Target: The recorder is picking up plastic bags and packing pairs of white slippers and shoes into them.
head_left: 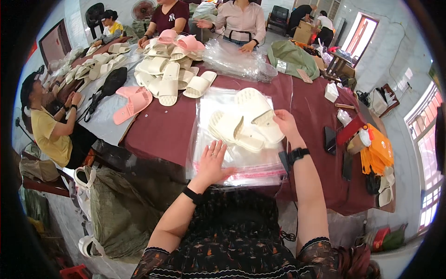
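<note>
A pair of cream slippers lies in front of me on a stack of transparent plastic bags: the left slipper (pixel 226 124) and the right slipper (pixel 254 103). My right hand (pixel 286 124) has its fingers closed at the right edge of the right slipper, near the strap; the thumb's grip is partly hidden. With fingers spread, my left hand (pixel 212 163) lies flat on the plastic bags (pixel 200 136), just nearer to me than the left slipper. A pink band runs along the bags' near edge.
A heap of cream slippers (pixel 169 83) and a pink pair (pixel 132 103) sit at the far left on the dark red table (pixel 158 139). Loose plastic film (pixel 232 58) lies beyond. Rightward are a phone (pixel 330 140) and an orange bag (pixel 377 151). Several people work around.
</note>
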{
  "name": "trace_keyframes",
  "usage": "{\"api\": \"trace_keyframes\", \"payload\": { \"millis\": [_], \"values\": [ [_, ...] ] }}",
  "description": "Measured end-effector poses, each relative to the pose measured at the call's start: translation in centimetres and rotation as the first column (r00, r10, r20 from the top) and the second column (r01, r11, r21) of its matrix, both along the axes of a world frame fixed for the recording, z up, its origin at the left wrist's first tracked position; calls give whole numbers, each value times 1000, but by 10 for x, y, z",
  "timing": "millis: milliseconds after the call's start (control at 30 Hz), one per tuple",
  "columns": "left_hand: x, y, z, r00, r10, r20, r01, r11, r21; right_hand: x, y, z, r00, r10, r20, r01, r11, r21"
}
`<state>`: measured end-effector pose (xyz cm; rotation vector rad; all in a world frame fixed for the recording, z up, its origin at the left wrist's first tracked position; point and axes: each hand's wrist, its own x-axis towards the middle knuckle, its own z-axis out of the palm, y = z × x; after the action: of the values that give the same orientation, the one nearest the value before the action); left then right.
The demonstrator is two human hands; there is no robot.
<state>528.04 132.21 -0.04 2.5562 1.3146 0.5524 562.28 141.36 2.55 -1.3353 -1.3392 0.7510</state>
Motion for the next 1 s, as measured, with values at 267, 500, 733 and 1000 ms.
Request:
{"api": "trace_keyframes", "payload": {
  "millis": [267, 500, 733, 1000],
  "values": [
    [4, -4, 6, 1000, -24, 5, 24, 999, 23, -2, 40, -6, 982, -81, 169, 111, 979, -171],
    [-1, 0, -12, 1000, -4, -25, 4, 1000, 4, -76, 1, 6, 640, -295, 709, 217, 955, 201],
    [-5, 0, 1, 1000, 6, -6, -5, 999, 37, -147, -76, 21, 584, -95, 806, 7, 994, 112],
    [-26, 25, 31, 936, -152, 316, 259, 907, -331, -150, -99, -8, 507, 76, 859, 46, 992, -114]
  ]
}}
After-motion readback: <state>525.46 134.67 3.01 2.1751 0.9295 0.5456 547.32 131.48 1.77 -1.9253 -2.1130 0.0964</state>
